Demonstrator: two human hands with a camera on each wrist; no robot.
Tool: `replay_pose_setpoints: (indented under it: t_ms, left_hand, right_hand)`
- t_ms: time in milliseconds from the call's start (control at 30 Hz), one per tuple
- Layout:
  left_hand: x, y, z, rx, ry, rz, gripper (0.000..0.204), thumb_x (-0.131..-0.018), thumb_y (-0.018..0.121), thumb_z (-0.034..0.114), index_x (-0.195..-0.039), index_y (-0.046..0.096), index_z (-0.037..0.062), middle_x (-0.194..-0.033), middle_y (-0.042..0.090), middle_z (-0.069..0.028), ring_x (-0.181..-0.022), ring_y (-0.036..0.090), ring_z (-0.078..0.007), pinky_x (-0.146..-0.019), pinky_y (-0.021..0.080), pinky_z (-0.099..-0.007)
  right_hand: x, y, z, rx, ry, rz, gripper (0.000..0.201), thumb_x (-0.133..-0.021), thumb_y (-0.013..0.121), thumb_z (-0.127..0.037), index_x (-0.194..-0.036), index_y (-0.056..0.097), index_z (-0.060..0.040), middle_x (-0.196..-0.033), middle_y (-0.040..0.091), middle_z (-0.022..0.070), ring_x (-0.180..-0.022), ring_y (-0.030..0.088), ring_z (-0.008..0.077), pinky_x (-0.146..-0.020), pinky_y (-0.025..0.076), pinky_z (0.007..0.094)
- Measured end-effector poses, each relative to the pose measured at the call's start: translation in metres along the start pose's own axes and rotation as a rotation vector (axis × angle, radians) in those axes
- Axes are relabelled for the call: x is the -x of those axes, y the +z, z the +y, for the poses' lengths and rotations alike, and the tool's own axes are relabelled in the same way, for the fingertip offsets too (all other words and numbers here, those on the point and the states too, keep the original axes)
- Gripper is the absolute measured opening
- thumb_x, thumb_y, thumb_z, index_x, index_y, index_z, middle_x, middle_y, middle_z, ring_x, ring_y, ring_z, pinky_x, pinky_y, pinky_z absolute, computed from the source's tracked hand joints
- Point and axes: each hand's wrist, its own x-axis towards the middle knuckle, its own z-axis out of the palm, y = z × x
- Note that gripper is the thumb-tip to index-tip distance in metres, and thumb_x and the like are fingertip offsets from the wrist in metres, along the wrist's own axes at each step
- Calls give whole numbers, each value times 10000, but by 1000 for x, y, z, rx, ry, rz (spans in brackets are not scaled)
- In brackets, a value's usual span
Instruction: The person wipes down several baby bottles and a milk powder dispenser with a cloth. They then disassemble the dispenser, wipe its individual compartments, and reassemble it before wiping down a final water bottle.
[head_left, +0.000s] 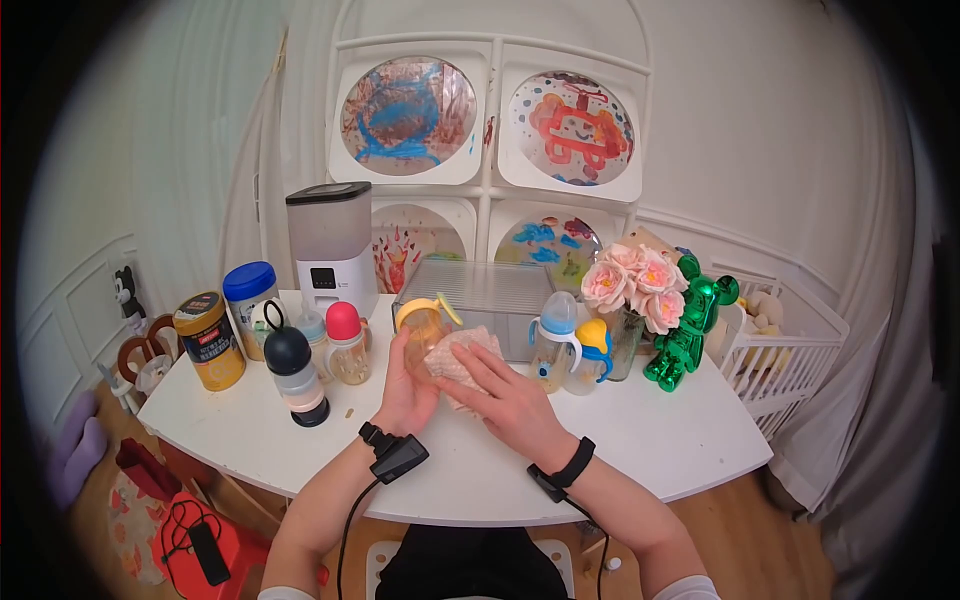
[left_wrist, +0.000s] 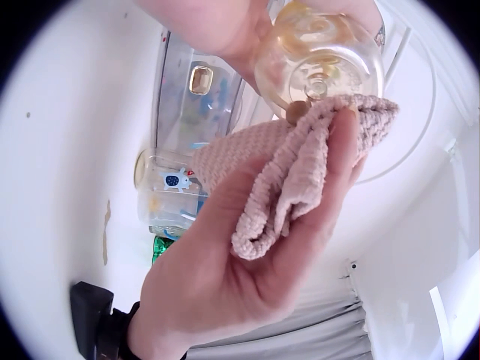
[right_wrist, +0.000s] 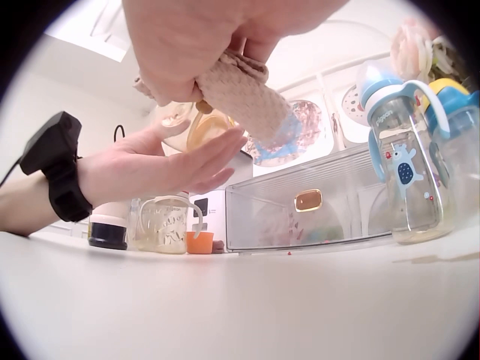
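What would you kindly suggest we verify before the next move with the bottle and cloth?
1. Left hand holding the yellow-topped bottle: ok.
2. Right hand holding the pink cloth: ok, bunched between thumb and fingers.
3. Blue-topped bottle standing upright: ok.
4. Bare tabletop available for setting down: ok, at the front right.
5. Tabletop free of marks: not ok, a brownish mark shows.
6. Inside of the held bottle fully dry: cannot tell.
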Motion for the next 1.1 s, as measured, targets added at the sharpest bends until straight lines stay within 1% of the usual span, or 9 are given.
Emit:
replay_pose_setpoints:
  t_ms: [433,633,700,733,833,867,900,1033,1100]
  left_hand:
    - [2,5,0,122,1,-50,562,-1083,508,534,-1493,510,149,-1455,605,-51,-1360,559,-218,-1177,421,-416]
    - [-1,-10,1,116,-15,-48,579,-1083,497,551,-1482,509,131,-1430,608,-67,-1331,577,-215,-1181,420,-402]
    - [0,-2,5,134,43,-8,589,-1081,510,552,-1483,504,121,-1404,616,-73,-1325,582,-228,-1184,427,-402]
    - [2,5,8,155,96,32,599,-1080,522,552,-1484,499,111,-1378,623,-79,-1320,587,-241,-1186,435,-402]
    - [5,12,10,96,103,-4,571,-1084,554,502,-1490,470,110,-1361,619,-98,-1298,603,-245,-1150,477,-409]
    - [5,11,8,99,101,-5,571,-1084,554,502,-1490,470,110,-1361,619,-98,-1298,603,-245,-1150,477,-409]
    - [3,8,6,-68,162,4,560,-1072,608,426,-1495,451,94,-1370,609,-104,-1303,601,-240,-1145,484,-401]
    - [0,5,-1,-520,425,39,674,-976,784,164,-1509,387,55,-1440,555,-107,-1328,578,-227,-1161,453,-393]
    - [0,5,-5,-627,511,8,723,-942,821,161,-1509,387,51,-1455,542,-105,-1340,565,-221,-1166,443,-390]
  right_hand:
    - [-3,-4,-3,-14,86,82,677,-744,724,75,-1348,722,-230,-1545,577,105,-1366,608,304,-958,608,370]
    - [1,-5,-5,25,127,56,530,-792,743,-53,-1289,732,-234,-1503,620,87,-1195,709,257,-804,631,351]
    - [9,-2,-4,-38,312,-162,529,-771,742,-38,-1262,746,-232,-1399,695,89,-971,767,270,-769,628,371]
    - [13,3,2,-34,313,-155,529,-771,742,-38,-1262,746,-232,-1399,695,89,-971,767,270,-769,628,371]
    - [18,11,12,-122,382,-95,429,-814,711,-74,-1219,750,-210,-1221,770,90,-827,772,289,-730,623,367]
    - [15,7,12,-180,409,71,411,-816,696,-61,-1205,748,-180,-1150,780,99,-819,770,291,-722,616,354]
    - [12,5,11,-240,428,233,394,-817,681,-47,-1191,746,-151,-1079,791,109,-811,768,292,-713,608,341]
    - [12,3,9,-282,381,322,417,-785,699,-62,-1194,736,-139,-1059,784,117,-786,763,287,-682,602,360]
    - [11,3,7,-318,339,394,409,-786,656,5,-1187,720,-47,-945,764,124,-746,750,249,-693,583,308]
